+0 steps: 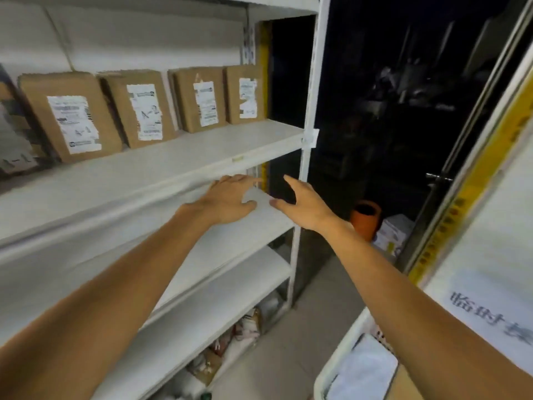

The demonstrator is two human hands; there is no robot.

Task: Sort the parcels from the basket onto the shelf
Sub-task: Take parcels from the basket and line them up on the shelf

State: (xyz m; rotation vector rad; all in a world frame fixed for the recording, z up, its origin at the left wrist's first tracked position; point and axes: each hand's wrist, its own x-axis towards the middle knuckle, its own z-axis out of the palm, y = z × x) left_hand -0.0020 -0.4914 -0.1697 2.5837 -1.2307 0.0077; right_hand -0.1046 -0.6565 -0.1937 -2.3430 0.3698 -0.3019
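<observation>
Though empty, left hand (227,202) and right hand (304,207) over shelf (245,236), fingers (242,179) extended.

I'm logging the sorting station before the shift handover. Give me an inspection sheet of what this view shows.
Surface: white shelf unit with several boards, the upper one loaded.
Job's things: four labelled brown parcels stand in a row on the upper board, in full view; the basket at lower right holds a white parcel.
Clutter: loose bags and packets on the lowest level.
Hands: left hand and right hand both open, holding nothing, extended over the middle board.
Cables: nothing seen.
Surroundings: orange pot and white box on the floor; door handle against a dark background; printed sign at right.
</observation>
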